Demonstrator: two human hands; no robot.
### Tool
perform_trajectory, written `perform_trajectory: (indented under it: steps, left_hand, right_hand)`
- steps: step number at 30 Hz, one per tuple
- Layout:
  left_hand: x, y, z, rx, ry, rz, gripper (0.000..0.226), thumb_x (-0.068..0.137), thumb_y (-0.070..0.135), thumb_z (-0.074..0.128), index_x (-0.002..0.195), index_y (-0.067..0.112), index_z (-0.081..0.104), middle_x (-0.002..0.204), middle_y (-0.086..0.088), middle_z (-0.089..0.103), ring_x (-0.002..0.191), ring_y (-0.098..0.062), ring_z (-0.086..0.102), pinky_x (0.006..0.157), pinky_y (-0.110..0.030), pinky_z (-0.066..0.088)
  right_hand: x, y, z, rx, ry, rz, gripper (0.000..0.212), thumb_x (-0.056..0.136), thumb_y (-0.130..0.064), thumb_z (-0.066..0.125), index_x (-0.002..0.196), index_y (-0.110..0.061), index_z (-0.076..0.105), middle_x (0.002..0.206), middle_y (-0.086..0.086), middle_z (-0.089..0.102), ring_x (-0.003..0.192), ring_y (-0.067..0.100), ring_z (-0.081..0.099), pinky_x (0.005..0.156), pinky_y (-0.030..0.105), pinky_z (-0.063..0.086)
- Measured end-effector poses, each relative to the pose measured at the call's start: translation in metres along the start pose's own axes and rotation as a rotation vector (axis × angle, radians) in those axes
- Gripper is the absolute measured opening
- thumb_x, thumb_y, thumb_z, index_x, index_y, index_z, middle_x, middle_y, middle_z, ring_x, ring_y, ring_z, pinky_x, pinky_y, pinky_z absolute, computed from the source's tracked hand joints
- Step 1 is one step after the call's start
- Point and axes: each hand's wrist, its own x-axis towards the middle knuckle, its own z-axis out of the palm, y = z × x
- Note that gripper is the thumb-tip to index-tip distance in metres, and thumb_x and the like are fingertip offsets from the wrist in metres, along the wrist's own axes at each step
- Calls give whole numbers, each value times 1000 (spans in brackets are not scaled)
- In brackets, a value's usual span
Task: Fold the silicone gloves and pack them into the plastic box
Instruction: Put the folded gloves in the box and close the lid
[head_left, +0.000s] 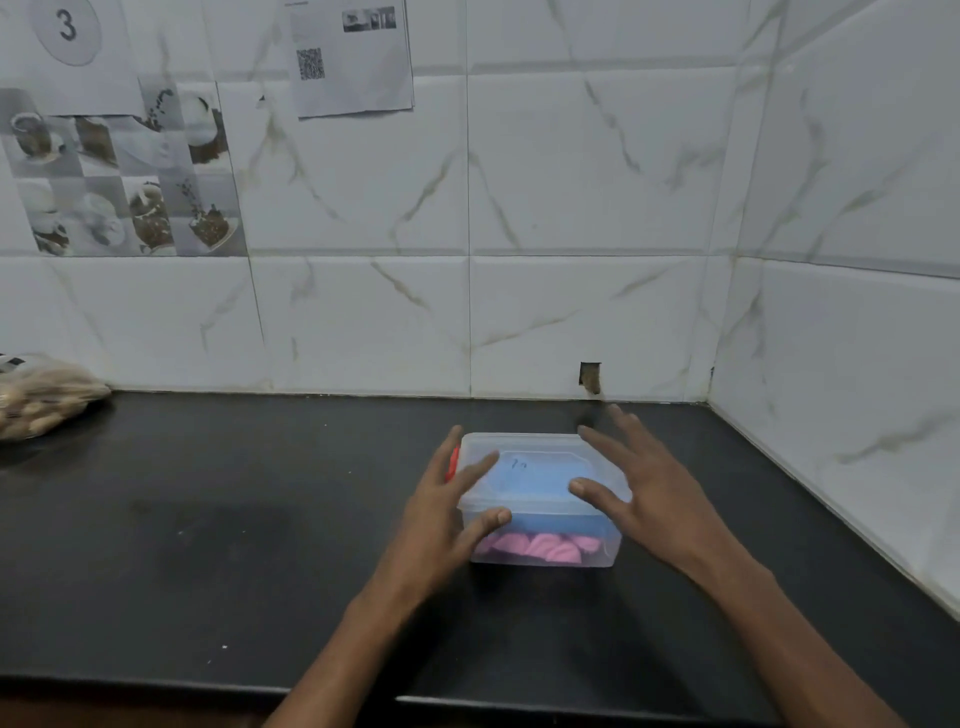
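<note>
Black counter (208, 519) holds the plastic box (540, 483) between left hand (441, 519) and right hand (660, 499), fingers straight.

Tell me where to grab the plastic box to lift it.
Probably the two end walls of the plastic box, just under the lid rim, left hand from the left, right hand from the right. It sits flat and lidded, looks too wide for one hand, and the rim gives a ledge.

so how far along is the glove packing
Done: the pink glove and blue glove lie in the box, lid on top. In hand: left hand and right hand, fingers straight, are at the lid. Left: probably just pressing it shut; I cannot tell if it is sealed.
</note>
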Motion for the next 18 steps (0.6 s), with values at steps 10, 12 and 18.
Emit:
perform_trajectory:
  steps: [10, 12, 18]
  left_hand:
    - [6, -11, 34, 259, 51, 41, 41, 98, 25, 55, 139, 28, 50, 152, -3, 33, 149, -26, 17, 113, -46, 37]
    - [20, -19, 38, 309, 7, 30, 44, 99, 24, 53, 142, 29, 45, 153, -4, 27, 148, -27, 15, 115, -46, 34]
    - [89, -47, 45, 403, -143, -49, 62, 94, 13, 57, 148, 29, 32, 158, -8, 15, 148, -32, 13, 115, -49, 31]
  right_hand:
    - [-11, 17, 36, 52, -1, -63, 40, 102, -20, 47, 142, -25, 49, 155, -1, 38, 151, 19, 9, 121, 37, 21]
    - [2, 23, 42, 27, -26, -75, 44, 102, -15, 47, 145, -25, 44, 157, -1, 34, 151, 20, 4, 120, 39, 23]
    - [68, 41, 54, -135, -89, -97, 70, 91, 7, 45, 152, -24, 27, 162, 3, 18, 151, 25, -7, 117, 33, 21]
